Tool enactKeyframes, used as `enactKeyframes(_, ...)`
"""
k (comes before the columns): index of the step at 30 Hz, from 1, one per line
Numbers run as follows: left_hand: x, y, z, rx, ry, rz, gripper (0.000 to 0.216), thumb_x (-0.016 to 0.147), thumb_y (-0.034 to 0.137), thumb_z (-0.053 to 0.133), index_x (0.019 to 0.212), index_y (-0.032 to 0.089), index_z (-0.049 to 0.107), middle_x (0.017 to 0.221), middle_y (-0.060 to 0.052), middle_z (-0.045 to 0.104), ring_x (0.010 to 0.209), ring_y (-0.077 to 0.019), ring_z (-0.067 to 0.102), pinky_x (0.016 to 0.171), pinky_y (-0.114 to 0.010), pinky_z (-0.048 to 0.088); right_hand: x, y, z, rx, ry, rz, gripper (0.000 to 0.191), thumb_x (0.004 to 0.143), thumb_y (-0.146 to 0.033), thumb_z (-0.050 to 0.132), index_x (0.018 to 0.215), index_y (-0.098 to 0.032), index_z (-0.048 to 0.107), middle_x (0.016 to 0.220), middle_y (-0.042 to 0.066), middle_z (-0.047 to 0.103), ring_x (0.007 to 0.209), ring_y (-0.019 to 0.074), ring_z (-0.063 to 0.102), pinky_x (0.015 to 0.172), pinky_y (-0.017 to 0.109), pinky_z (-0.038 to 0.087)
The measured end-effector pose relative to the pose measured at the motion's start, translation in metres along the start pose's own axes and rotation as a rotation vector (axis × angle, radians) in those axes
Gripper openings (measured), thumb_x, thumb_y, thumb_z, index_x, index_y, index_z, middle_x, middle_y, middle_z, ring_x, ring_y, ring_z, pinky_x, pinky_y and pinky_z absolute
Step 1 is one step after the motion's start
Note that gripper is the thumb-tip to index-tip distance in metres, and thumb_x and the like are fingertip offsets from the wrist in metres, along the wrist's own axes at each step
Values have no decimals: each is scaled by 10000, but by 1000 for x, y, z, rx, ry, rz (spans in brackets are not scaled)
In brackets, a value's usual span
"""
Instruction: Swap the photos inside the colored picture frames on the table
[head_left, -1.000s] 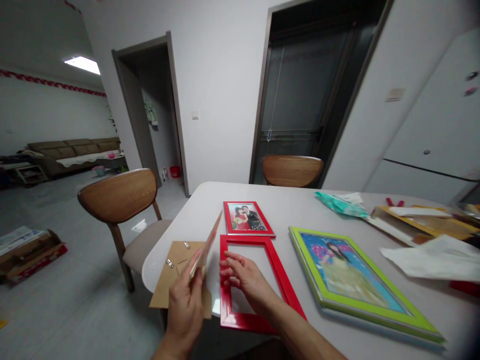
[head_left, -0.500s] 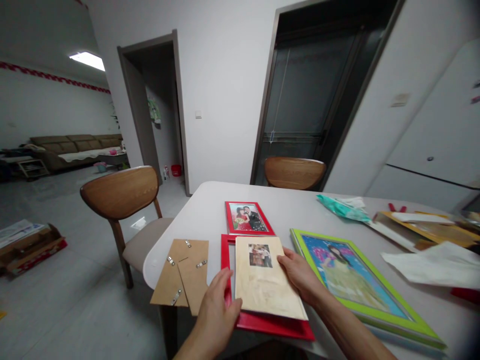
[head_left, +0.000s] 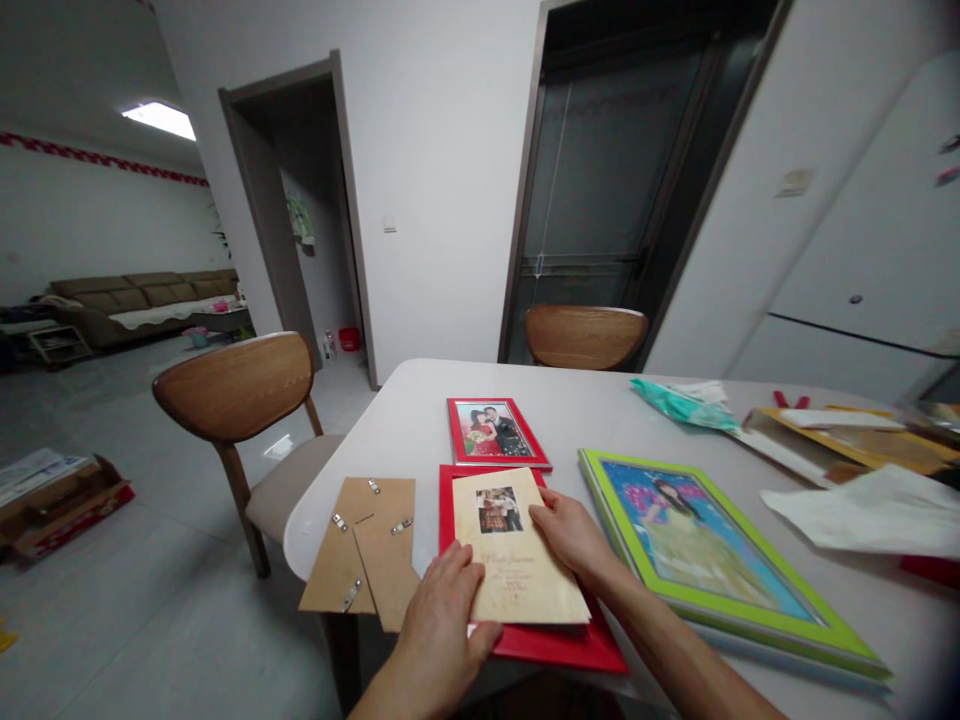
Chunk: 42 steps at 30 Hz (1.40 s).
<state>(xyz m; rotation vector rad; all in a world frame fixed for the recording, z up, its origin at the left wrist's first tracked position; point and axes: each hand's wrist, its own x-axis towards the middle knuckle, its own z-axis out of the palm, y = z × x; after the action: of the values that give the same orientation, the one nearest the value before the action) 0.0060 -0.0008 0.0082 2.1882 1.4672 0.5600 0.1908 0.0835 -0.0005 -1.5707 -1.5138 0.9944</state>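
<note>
A cream paper sheet (head_left: 525, 575) with a small photo and reddish print lies over a red picture frame (head_left: 555, 648), covering most of its opening. On the sheet's right edge, my right hand (head_left: 566, 530) is closed, thumb on top. My left hand (head_left: 450, 610) holds the lower left edge, its fingers bent over the paper and its thumb low at the corner. Just beyond is a smaller red-framed couple photo (head_left: 495, 432). Brown backing boards (head_left: 360, 545) with metal clips lie left of my left hand. A green-framed portrait (head_left: 705, 550) is right of my right hand.
Teal-and-white plastic packaging (head_left: 686, 403), a yellow padded envelope (head_left: 862, 440) and white crumpled wrapping (head_left: 870, 510) lie at the table's right. Wooden chairs stand at the left (head_left: 240, 385) and far side (head_left: 585, 335). A cardboard box (head_left: 67, 510) is on the floor.
Both hands have shifted the cream sheet a little left over the red frame, and its lower printed lines now show more clearly. The view has tilted slightly.
</note>
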Motion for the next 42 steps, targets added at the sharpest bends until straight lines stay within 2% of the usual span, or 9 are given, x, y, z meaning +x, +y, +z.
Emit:
enactKeyframes(5, 1, 3, 1, 75, -4, -2, 426, 679, 234, 542, 1088, 120, 516, 1251, -123, 434, 1170, -253, 354, 984, -411, 285, -5, -7, -2, -664, 123, -119, 316, 735, -315, 369, 895, -142, 579, 845, 125, 638, 770, 232, 587, 648, 298, 394)
enactKeyframes(10, 1, 5, 3, 133, -6, 24, 442, 697, 259, 533, 1108, 100, 502, 1240, -143, 441, 1167, -262, 357, 978, -418, 293, -13, -15, 4, -929, 164, -47, 403, 749, -436, 352, 884, -120, 562, 841, 151, 605, 735, 260, 583, 588, 322, 374)
enactKeyframes(14, -15, -18, -7, 176, 78, 100, 456, 703, 236, 513, 1141, 122, 463, 1272, -140, 400, 1176, -243, 349, 973, -428, 294, -15, -17, 6, -955, 174, -49, 415, 744, -443, 380, 977, -128, 518, 878, 138, 580, 747, 252, 571, 596, 323, 369)
enactKeyframes(18, -42, -69, -32, 262, 247, 25, 505, 675, 208, 527, 1168, 159, 427, 1287, -130, 381, 1185, -251, 332, 954, -455, 309, -23, -27, 15, -836, 151, -198, 410, 770, -396, 373, 1075, -147, 484, 954, 128, 548, 826, 220, 535, 664, 303, 367)
enactKeyframes(23, -59, -131, -44, 349, 353, -68, 516, 606, 182, 558, 1115, 142, 480, 1233, -144, 448, 1125, -271, 415, 908, -424, 378, -49, -56, 67, -644, -55, -501, 391, 757, -403, 408, 1071, -191, 502, 962, 89, 547, 897, 203, 475, 777, 311, 327)
enactKeyframes(28, -53, -157, -32, 382, 500, -25, 359, 658, 186, 472, 1005, 144, 551, 1093, -125, 574, 993, -243, 542, 837, -381, 451, -64, -70, 122, -677, -125, -513, 500, 564, -443, 590, 992, -196, 519, 900, 82, 525, 841, 245, 454, 753, 378, 327)
enactKeyframes(33, -51, -132, -41, 385, 592, 33, 299, 711, 240, 459, 981, 160, 559, 1043, -111, 606, 956, -238, 566, 808, -364, 477, -62, -73, 120, -415, -129, -466, 504, 588, -211, 547, 1086, -201, 474, 970, 70, 470, 886, 197, 447, 788, 320, 359)
enactKeyframes(37, -45, -83, -45, 325, 586, 113, 322, 741, 202, 471, 1060, 177, 505, 1128, -108, 553, 1052, -213, 499, 871, -356, 436, -70, -70, 77, -242, -85, -532, 446, 632, -191, 504, 1078, -193, 500, 979, 68, 457, 926, 183, 440, 841, 314, 360)
enactKeyframes(42, -24, -30, -10, 184, 433, 249, 370, 721, 121, 494, 1090, 141, 481, 1181, -134, 505, 1103, -217, 448, 895, -371, 421, -84, -36, 12, -321, -65, -471, 387, 635, -191, 484, 1016, -217, 547, 1009, 74, 464, 950, 203, 459, 841, 370, 378)
